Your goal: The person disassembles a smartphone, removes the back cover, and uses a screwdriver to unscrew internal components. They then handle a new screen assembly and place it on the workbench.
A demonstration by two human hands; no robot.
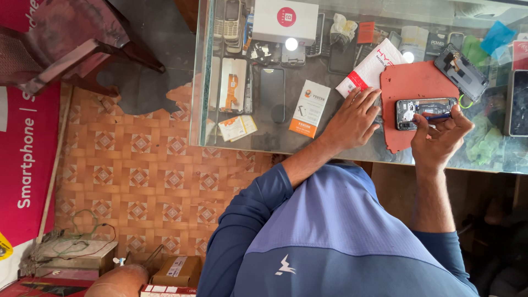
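Note:
An opened black smartphone (426, 111) with its insides showing lies on a red work mat (410, 82) on a glass counter (264, 140). My right hand (440, 135) grips a thin blue tool (439, 116) whose tip rests on the phone's right end. My left hand (352, 118) lies flat on the glass just left of the mat, fingers apart and holding nothing. Its fingertips reach the edge of a white and red packet (367, 70).
A phone back cover (461, 71) lies at the mat's upper right. Under the glass are a white box (285, 21), old keypad phones (231, 25), a dark screen (272, 94) and an orange and white card (309, 108). A dark wooden chair (66, 44) stands on the patterned floor at left.

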